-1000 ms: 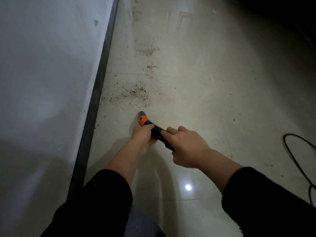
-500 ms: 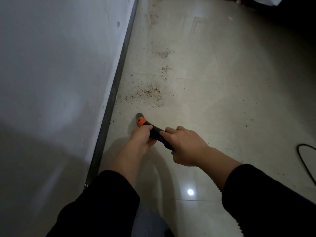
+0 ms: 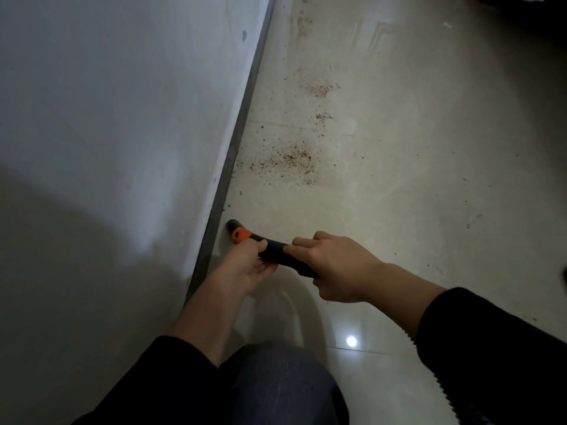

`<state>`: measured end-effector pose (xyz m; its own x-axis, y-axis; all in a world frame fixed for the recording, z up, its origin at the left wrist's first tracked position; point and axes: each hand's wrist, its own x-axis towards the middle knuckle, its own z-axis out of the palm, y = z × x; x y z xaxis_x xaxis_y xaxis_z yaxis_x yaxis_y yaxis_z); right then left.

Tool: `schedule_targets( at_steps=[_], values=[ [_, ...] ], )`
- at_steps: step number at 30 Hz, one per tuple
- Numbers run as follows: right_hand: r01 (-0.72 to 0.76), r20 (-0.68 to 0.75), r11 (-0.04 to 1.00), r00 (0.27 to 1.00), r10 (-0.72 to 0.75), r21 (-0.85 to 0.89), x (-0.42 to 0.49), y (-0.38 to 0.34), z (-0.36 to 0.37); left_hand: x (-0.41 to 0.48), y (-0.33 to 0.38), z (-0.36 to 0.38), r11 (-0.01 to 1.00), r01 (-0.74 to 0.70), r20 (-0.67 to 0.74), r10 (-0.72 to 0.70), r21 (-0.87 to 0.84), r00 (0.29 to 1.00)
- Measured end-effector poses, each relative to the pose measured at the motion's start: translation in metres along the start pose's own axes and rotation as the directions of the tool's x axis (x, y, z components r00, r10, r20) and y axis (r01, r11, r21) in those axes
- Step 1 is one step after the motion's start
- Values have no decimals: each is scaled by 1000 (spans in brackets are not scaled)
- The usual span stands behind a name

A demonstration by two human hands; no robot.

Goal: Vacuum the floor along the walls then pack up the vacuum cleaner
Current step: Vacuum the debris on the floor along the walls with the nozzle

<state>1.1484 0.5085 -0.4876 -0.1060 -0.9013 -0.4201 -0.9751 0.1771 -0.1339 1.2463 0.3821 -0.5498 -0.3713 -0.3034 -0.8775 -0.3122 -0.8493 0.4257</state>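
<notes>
Head view: left hand (image 3: 245, 271) and right hand (image 3: 337, 268) grip smooth black tubular nozzle (image 3: 273, 249), orange collar (image 3: 240, 235), tip beside baseboard (image 3: 228, 161), rear end hidden.

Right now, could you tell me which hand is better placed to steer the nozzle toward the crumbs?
Probably the left hand: it grips the nozzle behind the orange collar, nearest the tip and the baseboard. The right hand holds farther back, better for pushing toward the crumbs.
</notes>
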Motion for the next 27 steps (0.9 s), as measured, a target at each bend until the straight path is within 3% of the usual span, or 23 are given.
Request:
schedule_targets(
  at_steps=[20, 27],
  values=[
    [5, 44, 987, 999, 2, -159, 42, -15, -26, 8, 33, -14, 996, -85, 22, 86, -35, 996],
    [-49, -13, 985, 999, 48, -165, 51, -1, -21, 23, 45, 2, 994, -105, 18, 105, -15, 994]
  ],
)
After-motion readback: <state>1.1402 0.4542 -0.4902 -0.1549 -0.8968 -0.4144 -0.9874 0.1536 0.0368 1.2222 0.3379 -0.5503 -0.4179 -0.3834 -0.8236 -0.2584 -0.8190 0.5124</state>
